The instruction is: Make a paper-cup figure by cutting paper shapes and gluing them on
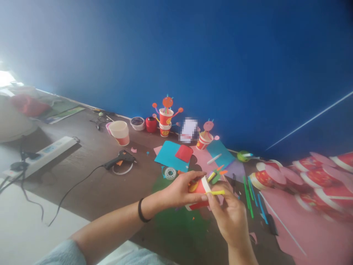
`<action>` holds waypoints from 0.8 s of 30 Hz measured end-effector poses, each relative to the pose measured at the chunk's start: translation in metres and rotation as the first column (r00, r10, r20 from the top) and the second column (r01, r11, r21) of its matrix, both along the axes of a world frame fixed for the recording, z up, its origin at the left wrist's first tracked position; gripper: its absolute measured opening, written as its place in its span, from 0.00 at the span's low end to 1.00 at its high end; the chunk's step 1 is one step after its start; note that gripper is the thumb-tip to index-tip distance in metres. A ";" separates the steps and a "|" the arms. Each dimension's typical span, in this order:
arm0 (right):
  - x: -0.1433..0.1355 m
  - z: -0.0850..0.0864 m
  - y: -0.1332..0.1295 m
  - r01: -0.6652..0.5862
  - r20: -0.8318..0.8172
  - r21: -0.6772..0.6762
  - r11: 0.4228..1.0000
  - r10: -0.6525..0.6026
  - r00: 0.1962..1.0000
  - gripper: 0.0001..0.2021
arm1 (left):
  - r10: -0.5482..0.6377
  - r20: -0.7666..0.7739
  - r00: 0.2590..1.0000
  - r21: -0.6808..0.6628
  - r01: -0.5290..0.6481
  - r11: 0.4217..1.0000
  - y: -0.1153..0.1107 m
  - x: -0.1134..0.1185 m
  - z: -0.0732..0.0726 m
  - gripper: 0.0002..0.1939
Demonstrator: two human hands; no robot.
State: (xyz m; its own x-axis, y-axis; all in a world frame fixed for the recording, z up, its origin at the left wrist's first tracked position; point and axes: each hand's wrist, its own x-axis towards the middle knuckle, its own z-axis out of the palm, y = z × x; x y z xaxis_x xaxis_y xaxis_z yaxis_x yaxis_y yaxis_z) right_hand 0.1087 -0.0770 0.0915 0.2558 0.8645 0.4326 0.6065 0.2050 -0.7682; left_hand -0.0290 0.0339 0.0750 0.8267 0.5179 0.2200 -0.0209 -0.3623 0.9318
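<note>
My left hand (180, 189) is closed around a red paper cup (204, 186) with a white rim, tipped on its side over the table. At that rim, the thumb and fingers of my right hand (231, 217) pinch a yellow strip (219, 192), perhaps a flattened straw. Several coloured strips with orange tips (217, 173) stick out beyond the cup, partly hidden by my fingers. Below the left hand, another red and white edge shows; I cannot tell whether it belongs to the same cup. Green and blue straws (247, 193) lie right of my right hand.
A black glue gun (121, 159) lies left, its cord running toward a white power strip (45, 152). Decorated cup figures (166, 117) stand near the blue wall. Blue paper (168, 154) and a tape roll (170, 173) lie ahead. Several red cups (317, 173) crowd the right side.
</note>
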 end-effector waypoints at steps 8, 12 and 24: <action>0.000 0.003 0.001 -0.043 -0.033 0.006 0.999 0.044 0.999 0.05 | -0.026 0.073 0.997 -0.318 0.048 0.947 -0.006 0.003 -0.005 0.28; -0.002 0.006 0.000 -0.022 0.085 -0.022 1.000 0.023 0.996 0.02 | 0.011 0.180 0.984 -0.406 0.064 0.912 -0.005 0.003 -0.009 0.25; -0.020 -0.017 -0.011 0.309 -0.049 0.337 0.889 -0.311 0.949 0.20 | 0.158 0.439 0.884 -0.748 0.262 0.610 -0.001 -0.002 -0.037 0.32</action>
State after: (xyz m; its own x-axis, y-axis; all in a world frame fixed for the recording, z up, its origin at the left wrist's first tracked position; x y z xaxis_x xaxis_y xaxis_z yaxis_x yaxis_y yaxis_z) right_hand 0.0882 -0.0876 0.0742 0.4835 0.5443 0.6856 0.6859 0.2511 -0.6830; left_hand -0.0305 0.0330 0.0383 0.7821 0.6173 0.0854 -0.4733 0.4992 0.7258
